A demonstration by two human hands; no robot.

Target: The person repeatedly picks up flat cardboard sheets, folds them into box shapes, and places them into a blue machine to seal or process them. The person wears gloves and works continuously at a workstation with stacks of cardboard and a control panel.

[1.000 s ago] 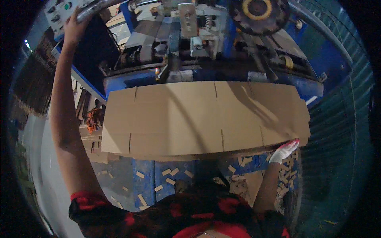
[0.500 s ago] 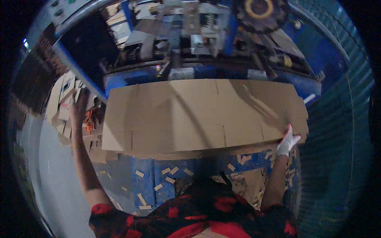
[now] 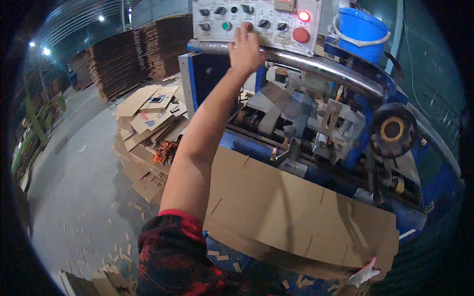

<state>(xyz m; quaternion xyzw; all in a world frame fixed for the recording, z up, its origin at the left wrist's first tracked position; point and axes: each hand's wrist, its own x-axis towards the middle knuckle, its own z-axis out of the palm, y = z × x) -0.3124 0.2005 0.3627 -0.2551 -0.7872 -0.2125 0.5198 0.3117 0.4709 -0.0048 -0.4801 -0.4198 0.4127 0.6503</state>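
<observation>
My bare left hand (image 3: 245, 53) reaches up to the white control panel (image 3: 213, 33). Its fingers are stretched out, and the tips touch a reddish-brown button (image 3: 248, 26) in the lower row. My right hand (image 3: 364, 273), in a white glove with red at a fingertip, lies on the near right corner of a long brown cardboard sheet (image 3: 291, 207). Its fingers are spread; part of the hand is blurred. Short slits run in from the sheet's long edges, and more cardboard shows under its near edge. The sheet lies against the front of a blue machine (image 3: 256, 143).
A blue bucket (image 3: 363, 34) stands beyond the panel at the right. Left of the machine lies a pile of cardboard pieces (image 3: 143, 111) with a phone (image 3: 156, 99) on top and an orange cloth (image 3: 166, 152) beside it. Tall cardboard stacks (image 3: 116, 64) rise behind; scraps litter the floor.
My left hand has gone from beside the sheet's left end up to the panel. The view has swung up and left. My right hand stays at the sheet's right corner.
</observation>
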